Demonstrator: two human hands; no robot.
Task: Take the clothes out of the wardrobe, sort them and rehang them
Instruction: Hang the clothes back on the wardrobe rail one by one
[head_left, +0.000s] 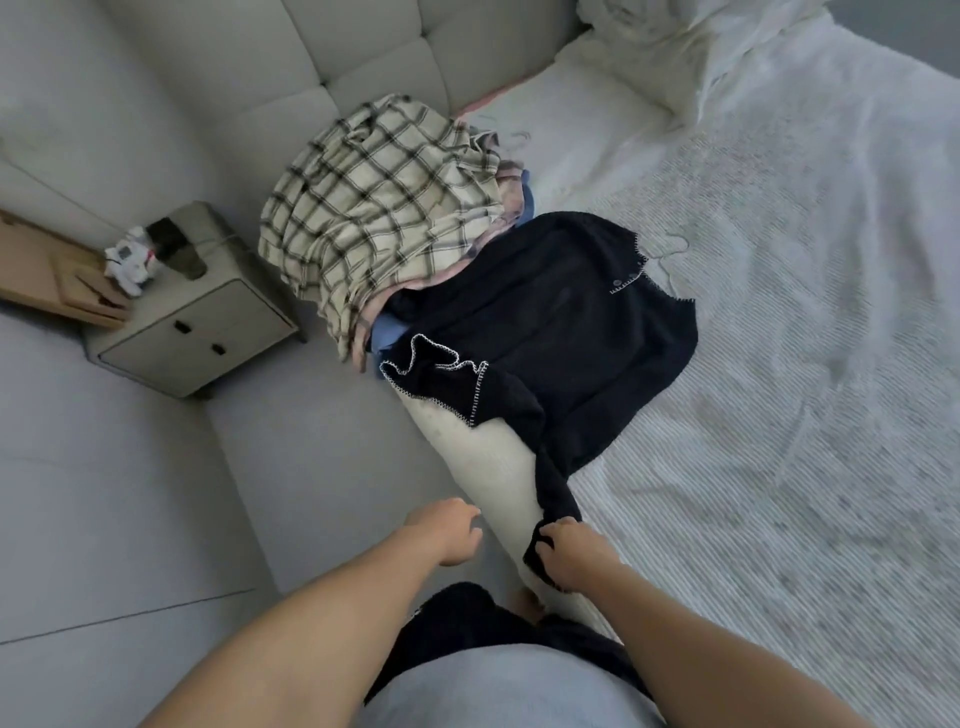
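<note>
Cardigan (540, 322) sleeve gripped in right hand (566, 556), left hand (447, 530) just beside, w/o contact.

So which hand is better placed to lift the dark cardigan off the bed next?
Probably the right hand: it already grips a corner of the dark cardigan at the near edge of the bed. The left hand hovers beside it, fingers relaxed, holding nothing, and could take a second hold.
</note>
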